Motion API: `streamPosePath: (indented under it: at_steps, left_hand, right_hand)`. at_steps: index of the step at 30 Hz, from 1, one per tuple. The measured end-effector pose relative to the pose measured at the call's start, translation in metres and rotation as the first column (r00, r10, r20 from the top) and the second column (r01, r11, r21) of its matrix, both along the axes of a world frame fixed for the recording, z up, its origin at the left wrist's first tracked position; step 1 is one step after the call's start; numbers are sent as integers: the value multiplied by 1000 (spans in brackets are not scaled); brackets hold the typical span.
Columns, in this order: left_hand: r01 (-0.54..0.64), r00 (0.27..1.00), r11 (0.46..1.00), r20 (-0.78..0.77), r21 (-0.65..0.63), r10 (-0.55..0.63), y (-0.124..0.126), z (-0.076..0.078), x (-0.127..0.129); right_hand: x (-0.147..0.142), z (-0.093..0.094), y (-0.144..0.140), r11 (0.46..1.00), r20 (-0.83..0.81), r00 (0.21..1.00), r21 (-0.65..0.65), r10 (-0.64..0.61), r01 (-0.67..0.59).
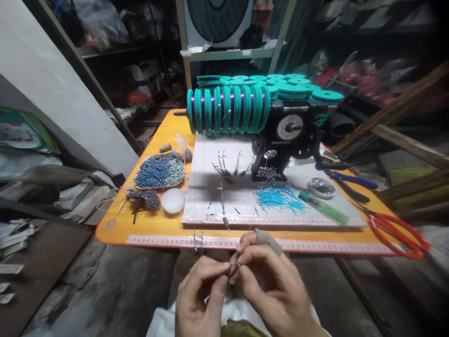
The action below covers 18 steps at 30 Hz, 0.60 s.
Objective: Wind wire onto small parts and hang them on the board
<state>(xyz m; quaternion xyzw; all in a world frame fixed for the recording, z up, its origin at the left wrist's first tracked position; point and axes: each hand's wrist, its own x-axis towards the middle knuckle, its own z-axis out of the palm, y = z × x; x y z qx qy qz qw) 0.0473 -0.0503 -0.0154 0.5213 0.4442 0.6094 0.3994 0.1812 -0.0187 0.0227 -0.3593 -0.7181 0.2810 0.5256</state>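
Note:
My left hand (201,292) and my right hand (271,281) meet just in front of the table edge, each with thumb and forefinger pinched. Between their fingertips sits a tiny shiny metal piece (237,264), too small to name surely; both pinches are on it or on thin line at its ends. A beige wrap covers one finger of my right hand. Beyond the hands, a thin rig with a dark weight (226,222) lies over the white board (196,187). Two small metal pieces (198,241) hang at the table edge left of my hands.
Teal spools (228,110) wound with purple line sit on a black winder (289,126). Around the board are a dish of blue pieces (152,172), a white lump (173,201), light-blue sticks (280,197), a green tube (324,208), pliers (354,180) and red-handled scissors (400,234).

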Motion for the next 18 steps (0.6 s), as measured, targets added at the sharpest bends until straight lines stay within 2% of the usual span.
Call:
streamPosePath:
  at_steps: [4, 6, 10, 14, 16, 18]
  left_hand:
    - [31, 999, 999, -30, 39, -30, -1, -2, 0]
    - [8, 1000, 1000, -19, 23, -7, -2, -1, 1]
    - [-121, 987, 983, 89, -141, 134, -5, 7, 11]
    - [-238, 946, 922, 142, -305, 291, -7, 17, 20]
    - [-257, 930, 922, 185, -291, 318, -10, 17, 22]
    - [-244, 926, 951, 246, -189, 287, -13, 11, 21]
  right_hand:
    - [1, 2, 0, 1000, 3, 1000, 7, 9, -9]
    - [1, 2, 1, 1000, 25, 1000, 7, 6, -6]
    - [3, -1, 3, 999, 111, 994, 35, -11, 7]
    - [2, -4, 1, 994, 192, 981, 112, 0, -22]
    - [1, -2, -1, 992, 212, 977, 115, 17, -42]
    - [0, 3, -2, 988, 219, 975, 131, 46, -76]
